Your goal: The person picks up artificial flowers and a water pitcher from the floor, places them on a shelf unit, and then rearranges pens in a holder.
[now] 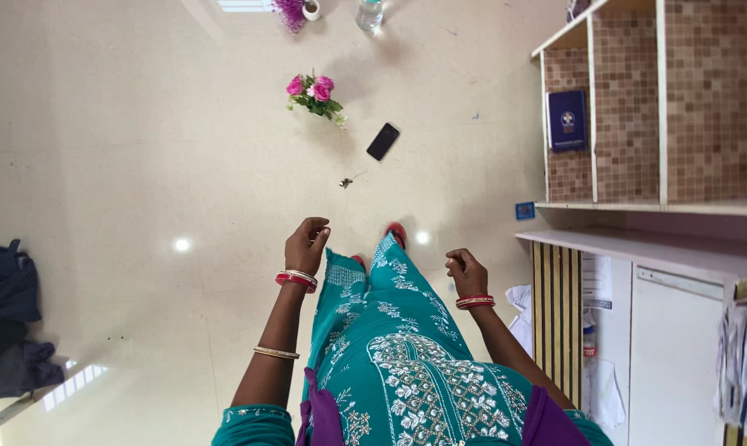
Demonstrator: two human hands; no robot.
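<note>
1. Head view, looking straight down my own body: I stood on a pale glossy floor [125, 165] in a teal embroidered tunic. My left hand [306, 245] was raised in front of me, fingers curled in with the tips nearly meeting the thumb; whether they pinched anything, I could not tell. My right hand [466, 272] was loosely curled too and held nothing I could see.

2. On the floor ahead, well apart from both hands, lay a small bunch of pink flowers [314, 92], a black phone [382, 141] just beside it, and between the phone and my feet a tiny dark scrap [346, 182], too small to identify.

3. What could have gone wrong, in my judgement: the phone and flowers lay loose in my walking path, so a careless step might have cracked the screen or crushed the blooms; the shiny floor looked slippery.

4. Labels and packages: a dark blue upright booklet [567, 120] with a pale round emblem stood in a tiled shelf compartment [629, 99] at right. A small blue square tag [525, 211] sat below the shelf's edge. A white printed sheet [597, 281] hung beneath the counter.
</note>
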